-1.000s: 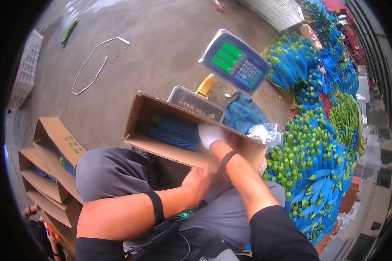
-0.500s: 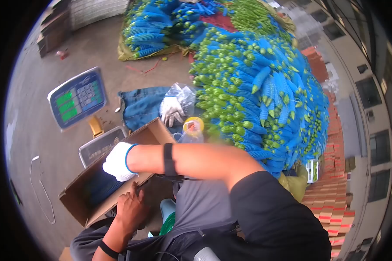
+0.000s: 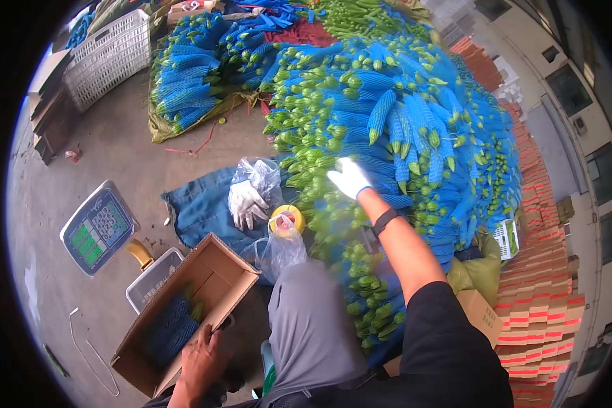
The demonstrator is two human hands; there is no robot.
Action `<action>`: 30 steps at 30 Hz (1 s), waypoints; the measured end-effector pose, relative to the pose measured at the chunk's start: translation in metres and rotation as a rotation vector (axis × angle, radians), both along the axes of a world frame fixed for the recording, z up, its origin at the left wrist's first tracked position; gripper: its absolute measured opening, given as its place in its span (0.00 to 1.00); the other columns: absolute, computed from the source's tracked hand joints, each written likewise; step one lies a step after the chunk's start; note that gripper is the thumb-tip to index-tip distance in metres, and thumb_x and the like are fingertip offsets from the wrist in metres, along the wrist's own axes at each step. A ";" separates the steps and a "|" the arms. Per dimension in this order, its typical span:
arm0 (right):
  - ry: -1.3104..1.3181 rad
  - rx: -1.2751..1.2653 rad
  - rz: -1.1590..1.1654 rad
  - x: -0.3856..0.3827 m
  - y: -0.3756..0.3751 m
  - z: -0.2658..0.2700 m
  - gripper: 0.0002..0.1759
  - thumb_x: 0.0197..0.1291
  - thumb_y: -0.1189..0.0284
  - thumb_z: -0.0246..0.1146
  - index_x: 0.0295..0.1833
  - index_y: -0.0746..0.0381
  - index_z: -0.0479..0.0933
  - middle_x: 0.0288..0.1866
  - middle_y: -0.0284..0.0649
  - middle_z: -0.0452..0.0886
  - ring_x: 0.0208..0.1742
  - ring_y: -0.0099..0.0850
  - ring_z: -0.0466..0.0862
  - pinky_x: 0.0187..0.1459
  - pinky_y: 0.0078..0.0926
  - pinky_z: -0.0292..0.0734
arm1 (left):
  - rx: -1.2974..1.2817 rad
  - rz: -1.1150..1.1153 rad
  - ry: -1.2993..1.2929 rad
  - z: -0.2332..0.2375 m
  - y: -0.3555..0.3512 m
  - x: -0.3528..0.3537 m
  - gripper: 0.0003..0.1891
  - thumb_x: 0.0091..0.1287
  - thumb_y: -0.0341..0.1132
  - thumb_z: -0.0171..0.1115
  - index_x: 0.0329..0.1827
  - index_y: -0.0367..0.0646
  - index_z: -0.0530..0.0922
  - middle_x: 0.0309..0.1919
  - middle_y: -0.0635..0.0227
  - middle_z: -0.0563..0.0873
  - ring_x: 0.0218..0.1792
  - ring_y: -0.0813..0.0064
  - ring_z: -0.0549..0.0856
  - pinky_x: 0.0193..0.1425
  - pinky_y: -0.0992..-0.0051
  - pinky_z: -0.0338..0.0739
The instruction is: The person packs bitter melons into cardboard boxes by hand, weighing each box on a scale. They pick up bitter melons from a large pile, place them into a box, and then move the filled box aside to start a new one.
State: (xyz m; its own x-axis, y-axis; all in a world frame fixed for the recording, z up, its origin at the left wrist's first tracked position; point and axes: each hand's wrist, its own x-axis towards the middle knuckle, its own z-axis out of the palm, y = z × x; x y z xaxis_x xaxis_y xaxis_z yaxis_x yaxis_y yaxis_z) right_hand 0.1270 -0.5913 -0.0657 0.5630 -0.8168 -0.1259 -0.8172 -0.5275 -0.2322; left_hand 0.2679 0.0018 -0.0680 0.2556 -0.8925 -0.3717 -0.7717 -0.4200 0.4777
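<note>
My left hand [image 3: 200, 355], bare, is at the near long side of an open cardboard box [image 3: 232, 264], its fingers bent over the rim. Inside the lower end of that box lie gourds in blue foam net sleeves [image 3: 171, 332], one green end showing. My right hand [image 3: 350, 178], in a white glove with blue trim, is stretched out over a large heap of green gourds in blue sleeves [image 3: 360, 139]. Its fingers are extended and somewhat apart, close to the green ends, with nothing seen in them.
Left of the box stand a scale display [image 3: 98, 228] and its weighing plate [image 3: 154, 279]. A white glove [image 3: 246, 204] and a yellow tape roll [image 3: 289, 221] lie on a blue cloth [image 3: 200, 204]. Stacked cartons [image 3: 540, 319] line the right side; a white crate [image 3: 112, 58] stands far left.
My gloved right hand has gone from above the box to the heap, uncovering the box's inside. My left hand stays at the box's near rim. The view has shifted.
</note>
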 end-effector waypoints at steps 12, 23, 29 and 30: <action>0.039 -0.704 0.230 0.051 -0.072 0.000 0.22 0.66 0.67 0.64 0.65 0.57 0.79 0.68 0.44 0.80 0.64 0.45 0.82 0.63 0.48 0.79 | 0.130 -0.001 0.033 -0.004 -0.022 0.009 0.28 0.65 0.47 0.75 0.65 0.45 0.81 0.72 0.50 0.80 0.54 0.49 0.91 0.56 0.55 0.86; 0.426 -0.744 0.461 0.088 -0.072 -0.032 0.10 0.68 0.69 0.63 0.42 0.51 0.91 0.50 0.38 0.86 0.58 0.38 0.83 0.54 0.41 0.75 | 0.192 -0.070 -0.012 -0.006 -0.021 0.010 0.28 0.64 0.47 0.76 0.64 0.45 0.82 0.72 0.50 0.80 0.56 0.52 0.91 0.54 0.55 0.87; 0.414 -0.657 0.614 0.070 -0.079 -0.003 0.08 0.63 0.64 0.67 0.41 0.50 0.90 0.49 0.37 0.86 0.57 0.38 0.82 0.53 0.42 0.72 | 0.181 -0.055 -0.026 -0.006 -0.020 0.007 0.29 0.63 0.45 0.77 0.65 0.45 0.81 0.71 0.50 0.81 0.54 0.51 0.91 0.52 0.55 0.87; 0.444 -0.610 0.656 0.067 -0.075 0.008 0.08 0.62 0.64 0.67 0.41 0.50 0.90 0.49 0.38 0.86 0.56 0.38 0.82 0.53 0.43 0.72 | 0.142 -0.057 -0.031 -0.006 -0.020 0.006 0.29 0.63 0.46 0.77 0.66 0.45 0.81 0.71 0.50 0.81 0.53 0.51 0.91 0.52 0.55 0.87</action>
State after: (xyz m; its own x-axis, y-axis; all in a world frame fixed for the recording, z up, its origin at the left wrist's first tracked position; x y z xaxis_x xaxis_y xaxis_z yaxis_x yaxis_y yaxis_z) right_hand 0.1939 -0.6658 -0.0575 0.9295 -0.3560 -0.0967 -0.2686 -0.8327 0.4842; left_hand 0.2742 -0.0183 -0.0745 0.2192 -0.8448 -0.4881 -0.8095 -0.4367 0.3924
